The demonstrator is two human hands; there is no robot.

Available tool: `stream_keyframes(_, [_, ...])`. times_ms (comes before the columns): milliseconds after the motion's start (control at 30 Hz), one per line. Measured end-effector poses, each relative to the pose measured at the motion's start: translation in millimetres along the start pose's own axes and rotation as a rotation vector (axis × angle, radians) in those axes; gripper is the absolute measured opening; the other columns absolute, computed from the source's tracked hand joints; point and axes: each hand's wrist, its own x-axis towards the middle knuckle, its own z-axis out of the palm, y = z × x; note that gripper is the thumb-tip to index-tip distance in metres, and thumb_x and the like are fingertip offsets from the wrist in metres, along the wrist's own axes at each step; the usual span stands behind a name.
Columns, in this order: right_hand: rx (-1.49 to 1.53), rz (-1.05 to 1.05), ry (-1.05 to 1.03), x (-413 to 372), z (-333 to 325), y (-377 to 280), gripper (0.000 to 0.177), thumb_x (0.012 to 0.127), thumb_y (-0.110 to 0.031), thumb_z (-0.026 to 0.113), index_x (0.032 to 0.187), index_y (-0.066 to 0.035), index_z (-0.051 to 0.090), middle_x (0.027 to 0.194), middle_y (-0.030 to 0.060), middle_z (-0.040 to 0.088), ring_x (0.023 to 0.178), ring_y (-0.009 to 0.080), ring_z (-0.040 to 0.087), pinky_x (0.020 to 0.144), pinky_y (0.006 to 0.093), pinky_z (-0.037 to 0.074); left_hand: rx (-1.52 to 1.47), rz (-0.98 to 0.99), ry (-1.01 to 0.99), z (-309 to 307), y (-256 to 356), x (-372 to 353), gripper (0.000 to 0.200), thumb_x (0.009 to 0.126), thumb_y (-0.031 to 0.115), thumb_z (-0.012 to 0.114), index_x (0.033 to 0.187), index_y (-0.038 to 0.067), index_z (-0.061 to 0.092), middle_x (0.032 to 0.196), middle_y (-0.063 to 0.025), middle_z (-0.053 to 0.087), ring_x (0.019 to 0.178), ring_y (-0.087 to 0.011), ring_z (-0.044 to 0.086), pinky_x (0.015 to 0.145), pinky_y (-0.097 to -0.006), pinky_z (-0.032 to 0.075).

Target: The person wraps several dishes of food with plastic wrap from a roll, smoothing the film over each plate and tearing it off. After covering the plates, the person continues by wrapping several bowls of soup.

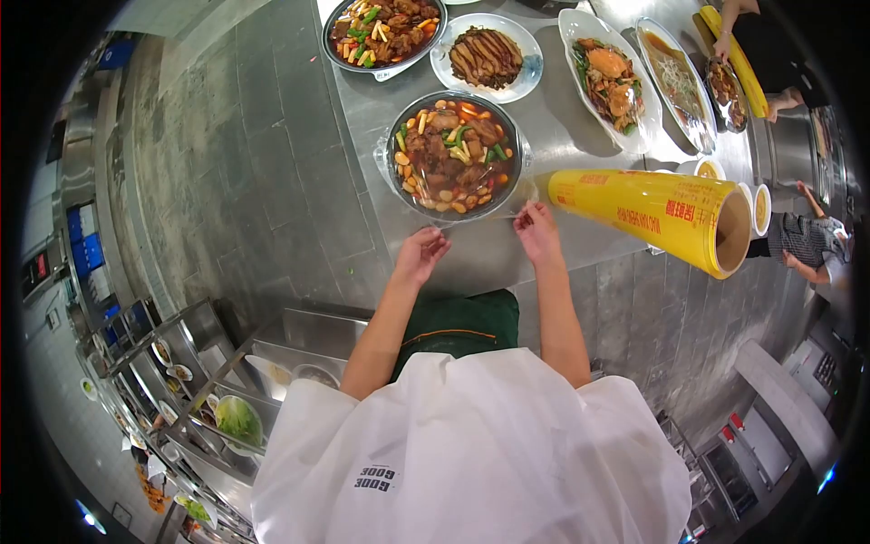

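A dark round bowl of stewed meat point(456, 156) with peanuts and green peppers stands on the steel table before me. Clear cling film seems to cover it, with shiny folds at its rim. At the bowl's near left side, my left hand point(422, 255) pinches the film's edge. My right hand point(538, 234) is closed on the film at the near right, and a thin stretch of it spans between both hands. Just right of that hand lies a big yellow cling film roll point(648, 218) with red lettering and a hollow cardboard core.
Another bowl of stew point(384, 33), a plate of sliced meat point(486, 57) and several oval fish-style platters point(614, 86) share the steel table point(562, 150). At far right a co-worker's hand point(722, 45) touches a dish. Metal shelving point(299, 340) stands behind me on the left.
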Motion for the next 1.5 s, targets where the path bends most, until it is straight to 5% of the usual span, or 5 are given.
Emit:
stream_keyframes(300, [-0.755,-0.230,0.106,11,0,18,0.009,0.105,-0.015,0.062,0.108,-0.008,0.057,0.082,0.0027,0.063,0.072,0.0101,0.062,0.064,0.0254,0.050,0.239,0.155,0.066,16,11,-4,0.003,0.097,0.003,0.062,0.100,0.003,0.062,0.093,-0.0073,0.066,0.089,-0.0212,0.068,0.089,-0.0385,0.060])
stream_keyframes(400, [-0.968,-0.287,0.220,14,10,28,0.011,0.102,-0.011,0.062,0.108,-0.005,0.057,0.084,0.0101,0.067,0.075,0.0212,0.068,0.066,0.0349,0.053,0.076,0.156,0.102,22,4,-3,0.004,0.096,0.001,0.060,0.099,0.003,0.060,0.096,-0.0090,0.066,0.090,-0.0207,0.067,0.089,-0.0361,0.059])
stream_keyframes(467, [-1.395,-0.760,0.295,10,16,31,0.012,0.098,-0.007,0.062,0.107,-0.002,0.057,0.089,0.0188,0.070,0.082,0.0378,0.070,0.072,0.0466,0.054,0.029,0.165,0.118,18,-1,3,0.004,0.095,0.000,0.059,0.099,0.002,0.059,0.098,-0.0104,0.066,0.090,-0.0209,0.066,0.089,-0.0347,0.058])
stream_keyframes(1033, [-1.661,-0.726,0.300,-11,51,20,0.015,0.096,-0.005,0.054,0.111,-0.002,0.057,0.105,0.0260,0.069,0.098,0.0486,0.065,0.082,0.0548,0.051,0.602,0.381,0.234,28,-11,11,0.020,0.089,0.007,0.067,0.102,-0.009,0.066,0.090,-0.0104,0.069,0.076,-0.0181,0.068,0.068,-0.0326,0.058])
stream_keyframes(1500, [-1.203,-0.721,0.412,17,47,40,0.020,0.094,-0.013,0.069,0.108,-0.001,0.063,0.094,0.0174,0.071,0.092,0.0370,0.071,0.076,0.0454,0.054,0.307,0.432,0.145,35,-9,9,0.019,0.098,0.001,0.062,0.115,-0.005,0.059,0.102,-0.0098,0.070,0.082,-0.0183,0.070,0.074,-0.0303,0.062])
